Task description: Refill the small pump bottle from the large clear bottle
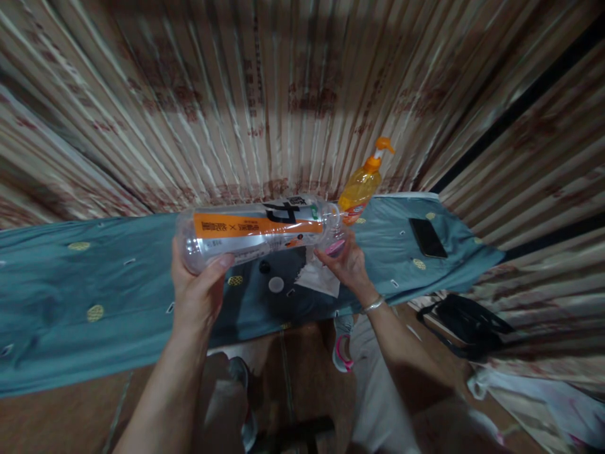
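The pump bottle point(362, 188) stands on the table cloth point(123, 277), with the curtain point(265, 94) behind it. To its left and nearer the front, the held bottle point(255, 227) lies sideways above the cloth, the left hand point(198, 290) at its base end, the right hand point(350, 261) at its neck end, before the pump bottle. Before the pump bottle and slightly left lies the paper point(319, 280), and farther left the disc point(276, 285). Right of the pump bottle lies the phone point(428, 238); farther right, nearer the front and below the cloth, the bag point(470, 318)
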Available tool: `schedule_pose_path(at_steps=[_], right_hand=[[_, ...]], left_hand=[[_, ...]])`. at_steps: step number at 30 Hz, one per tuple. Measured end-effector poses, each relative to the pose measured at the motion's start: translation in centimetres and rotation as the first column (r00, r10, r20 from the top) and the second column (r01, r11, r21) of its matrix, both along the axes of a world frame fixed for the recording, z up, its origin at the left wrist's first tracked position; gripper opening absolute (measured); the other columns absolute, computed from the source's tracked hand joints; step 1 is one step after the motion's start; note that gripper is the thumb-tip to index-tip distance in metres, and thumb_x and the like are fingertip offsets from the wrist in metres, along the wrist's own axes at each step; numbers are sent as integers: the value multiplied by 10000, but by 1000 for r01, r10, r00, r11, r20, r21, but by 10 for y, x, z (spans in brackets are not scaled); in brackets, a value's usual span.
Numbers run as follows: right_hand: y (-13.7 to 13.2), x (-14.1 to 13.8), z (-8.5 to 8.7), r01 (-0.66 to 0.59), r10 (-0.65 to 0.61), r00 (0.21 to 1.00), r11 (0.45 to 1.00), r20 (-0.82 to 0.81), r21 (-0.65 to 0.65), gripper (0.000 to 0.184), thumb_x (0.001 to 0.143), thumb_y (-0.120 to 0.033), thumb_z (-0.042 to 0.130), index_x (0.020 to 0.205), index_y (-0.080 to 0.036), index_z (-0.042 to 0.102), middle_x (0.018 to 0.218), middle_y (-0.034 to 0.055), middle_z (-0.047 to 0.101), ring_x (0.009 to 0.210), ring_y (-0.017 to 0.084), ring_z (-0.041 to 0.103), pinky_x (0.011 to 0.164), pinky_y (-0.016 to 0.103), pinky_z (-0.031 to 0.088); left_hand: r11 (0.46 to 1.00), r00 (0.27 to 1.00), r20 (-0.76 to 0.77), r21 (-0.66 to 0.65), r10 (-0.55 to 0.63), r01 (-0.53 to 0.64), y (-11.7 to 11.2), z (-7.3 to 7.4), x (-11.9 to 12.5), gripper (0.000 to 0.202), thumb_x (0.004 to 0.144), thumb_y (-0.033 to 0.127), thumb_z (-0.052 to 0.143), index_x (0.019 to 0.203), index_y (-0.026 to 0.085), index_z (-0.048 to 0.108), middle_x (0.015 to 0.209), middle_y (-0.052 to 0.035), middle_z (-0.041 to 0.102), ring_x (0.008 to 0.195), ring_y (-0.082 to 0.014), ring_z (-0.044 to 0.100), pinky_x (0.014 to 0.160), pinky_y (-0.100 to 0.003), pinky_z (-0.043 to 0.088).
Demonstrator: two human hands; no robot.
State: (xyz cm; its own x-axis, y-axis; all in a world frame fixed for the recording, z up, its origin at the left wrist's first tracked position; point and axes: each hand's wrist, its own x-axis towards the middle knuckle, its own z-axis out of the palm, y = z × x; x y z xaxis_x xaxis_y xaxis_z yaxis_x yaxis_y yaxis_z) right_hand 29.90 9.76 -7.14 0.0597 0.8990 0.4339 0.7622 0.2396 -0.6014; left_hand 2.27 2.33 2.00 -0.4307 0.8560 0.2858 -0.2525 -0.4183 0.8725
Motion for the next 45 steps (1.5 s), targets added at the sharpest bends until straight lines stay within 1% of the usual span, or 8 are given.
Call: schedule_pose_path(at_steps=[4, 12, 22, 26, 30, 34, 38, 45], right_hand=[[0, 0, 1, -14, 15, 999, 1000, -36, 4, 871, 806, -590, 807, 1512, -242, 434, 1336, 207, 715, 1195, 386, 731, 1005, 662, 603], [-1, 0, 3, -11, 10, 999, 1000, -50, -21, 823, 792, -562, 815, 1474, -251, 472, 1330, 195, 725, 1165, 385, 745, 996, 660, 612], [-2, -3, 5, -13, 12, 998, 1000, -62, -23, 832, 792, -506, 833, 1489, -239, 467, 1353, 197, 714, 1206, 384, 735, 1022, 644, 608], [-1, -3, 5, 0, -2, 998, 999, -55, -40, 849, 780, -516, 839, 1482, -210, 474, 1337, 219, 716, 1169, 398, 750, 1005, 649, 615], [-1, -3, 4, 20, -22, 999, 999, -42, -36, 846, 775, -527, 838, 1472, -209, 479, 1341, 218, 714, 1191, 402, 741, 1026, 662, 600], [-1, -2, 4, 7, -8, 1000, 999, -27, -32, 854, 788, -542, 827, 1475, -171, 479, 1337, 242, 709, 1180, 404, 741, 1015, 649, 607], [0, -2, 2, 9, -10, 1000, 1000, -19, -25, 874, 791, -542, 830, 1499, -193, 455, 1348, 224, 700, 1195, 390, 732, 1013, 639, 609], [-1, -3, 2, 2, -2, 1000, 1000, -30, -5, 871, 797, -519, 849, 1490, -150, 471, 1334, 253, 699, 1185, 410, 734, 1013, 629, 610]], left_hand=[[999, 999, -22, 19, -28, 29, 0, -1, -2, 611, 582, 308, 991, 1120, 393, 715, 1167, -7, 735, 1109, -313, 709, 1075, -589, 533], [1000, 1000, -1, 12, -7, 7, 0, 1, 1, 678, 532, 340, 1014, 1141, 344, 716, 1127, -16, 748, 1095, -310, 718, 1100, -593, 522], [999, 999, -32, 29, -35, 36, 1, 2, -1, 611, 577, 336, 996, 1118, 397, 721, 1165, -2, 748, 1136, -323, 709, 1126, -632, 508], [1000, 1000, -12, 19, -8, 9, 1, 4, 1, 696, 514, 348, 1024, 1141, 348, 723, 1131, -13, 753, 1045, -292, 722, 1116, -602, 516], [1000, 1000, 3, 26, 2, -2, 2, 5, 2, 765, 484, 331, 1032, 1176, 280, 708, 1091, -25, 738, 1079, -297, 716, 1122, -584, 495], [999, 1000, -1, 33, -4, 4, 2, 5, 3, 767, 495, 328, 1028, 1188, 275, 703, 1088, -31, 723, 1078, -294, 708, 1118, -582, 490], [1000, 1000, 20, 22, 18, -18, 2, 6, 4, 797, 462, 346, 1039, 1185, 288, 710, 1085, -23, 724, 1044, -272, 711, 1125, -565, 492], [999, 1000, 10, 30, 24, -25, 3, 8, 5, 800, 461, 356, 1036, 1185, 274, 707, 1063, -31, 720, 1063, -295, 708, 1123, -596, 484]])
